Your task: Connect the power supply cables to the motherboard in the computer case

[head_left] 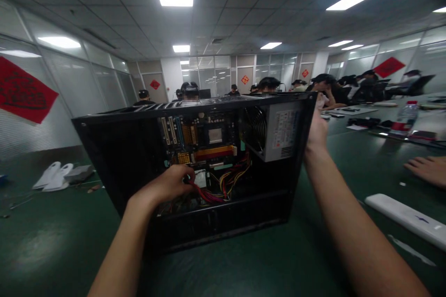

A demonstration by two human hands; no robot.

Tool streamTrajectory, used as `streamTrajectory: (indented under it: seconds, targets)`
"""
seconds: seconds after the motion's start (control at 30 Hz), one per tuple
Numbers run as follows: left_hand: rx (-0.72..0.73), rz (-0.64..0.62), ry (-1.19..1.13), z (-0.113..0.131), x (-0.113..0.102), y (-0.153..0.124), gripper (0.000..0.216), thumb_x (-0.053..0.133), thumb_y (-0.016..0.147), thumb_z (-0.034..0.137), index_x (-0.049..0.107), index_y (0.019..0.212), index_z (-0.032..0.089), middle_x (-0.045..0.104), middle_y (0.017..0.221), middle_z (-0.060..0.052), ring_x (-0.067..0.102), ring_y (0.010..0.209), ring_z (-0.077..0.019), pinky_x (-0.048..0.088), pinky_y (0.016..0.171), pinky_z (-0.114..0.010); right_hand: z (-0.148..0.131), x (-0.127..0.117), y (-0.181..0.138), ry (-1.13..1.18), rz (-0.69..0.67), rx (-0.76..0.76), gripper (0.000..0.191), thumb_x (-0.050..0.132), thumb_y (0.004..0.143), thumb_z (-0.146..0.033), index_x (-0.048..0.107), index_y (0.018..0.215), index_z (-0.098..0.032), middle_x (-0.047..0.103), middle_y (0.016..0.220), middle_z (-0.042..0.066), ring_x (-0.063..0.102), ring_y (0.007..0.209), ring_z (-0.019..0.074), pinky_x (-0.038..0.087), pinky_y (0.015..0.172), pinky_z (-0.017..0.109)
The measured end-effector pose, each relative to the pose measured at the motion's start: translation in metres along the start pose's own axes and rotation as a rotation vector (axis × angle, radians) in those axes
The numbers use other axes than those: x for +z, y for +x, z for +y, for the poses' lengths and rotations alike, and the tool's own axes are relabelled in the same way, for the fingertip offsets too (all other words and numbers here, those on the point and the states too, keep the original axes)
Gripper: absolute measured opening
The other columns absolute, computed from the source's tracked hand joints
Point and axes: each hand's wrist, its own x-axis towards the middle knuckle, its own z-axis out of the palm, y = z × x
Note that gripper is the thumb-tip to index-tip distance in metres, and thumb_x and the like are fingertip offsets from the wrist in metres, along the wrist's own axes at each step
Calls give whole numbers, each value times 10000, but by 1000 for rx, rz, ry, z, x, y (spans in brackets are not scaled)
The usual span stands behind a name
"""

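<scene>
A black computer case (244,222) stands on the table with its side open toward me. My left hand (176,178) reaches inside, fingers curled around the end of a red and purple cable bundle (211,196); its fingertips are partly hidden. Above that hand is the motherboard (223,123), with a square chip and memory slots. A grey power supply (280,132) with a black fan (254,127) fills the upper right corner. At the case's right edge, my right hand (316,132) grips the frame, its fingers mostly hidden behind it.
White objects (52,176) and a grey box (78,174) lie on the green table (216,274) at left. On the right are a long white object (407,218), a bottle (407,118) and another person's hand (428,170). People sit farther back.
</scene>
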Motion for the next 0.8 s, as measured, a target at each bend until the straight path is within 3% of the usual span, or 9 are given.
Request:
streamTrajectory:
  seconds: [0.07,0.13,0.27,0.3,0.33,0.43,0.53,0.67,0.8]
  targets:
    - [74,36,-67,8,-10,-8,222,609,816,318,689,977,188,706,1026,-54,651,964,-230,501,867,-325,-11,-10,9,245,107,101,459,376,995,-362,357,560,-216,398,507,-45,428,420,47,306,438,231]
    - [138,75,-118,18,-20,-16,267,594,861,368,683,1041,192,715,1063,-54,658,972,-231,509,883,-341,-34,-15,2,489,185,67,416,378,956,-293,332,547,-236,353,491,-59,371,384,38,208,423,258]
    - [223,224,-287,39,-32,-30,327,617,885,370,648,1166,204,702,1176,-51,666,1048,-218,524,924,-331,-96,2,-60,474,422,-753,411,352,965,-283,475,579,-214,337,534,-41,394,428,60,279,478,279]
    - [233,265,-341,45,-33,-33,333,630,882,373,645,1168,203,707,1161,-49,675,1027,-211,536,900,-319,-109,10,-81,419,413,-928,395,368,975,-237,503,605,-199,380,542,-32,452,483,65,329,527,269]
    - [239,310,-386,51,-34,-35,334,646,875,381,649,1155,198,716,1130,-47,684,996,-206,548,868,-307,-120,19,-100,364,283,-1036,366,405,981,-213,514,632,-193,414,541,-32,492,523,73,365,559,258]
    - [237,479,-461,68,-37,-41,322,703,832,388,677,1070,174,736,1001,-45,693,907,-205,562,798,-292,-134,44,-144,-35,-487,-813,109,587,932,-253,615,870,-168,650,871,43,623,824,147,489,739,287]
    - [222,620,-506,79,-38,-46,311,723,813,375,691,1035,159,740,966,-54,698,888,-214,569,811,-309,-129,60,-159,-96,-909,-430,288,658,896,-323,619,1128,-158,671,962,46,623,810,137,490,708,257]
    - [214,421,-575,74,-40,-53,475,695,837,439,636,1236,188,712,1172,-91,686,1050,-251,570,908,-358,-121,60,-153,51,-1034,-23,253,581,940,-368,629,1070,-157,611,706,-21,529,573,83,405,526,207]
    - [232,147,-455,59,-40,-57,634,720,820,424,528,1402,265,595,1399,-72,590,1250,-251,471,1087,-401,-124,51,-142,161,-994,97,243,593,925,-391,589,865,-156,598,628,-20,539,550,89,435,534,212]
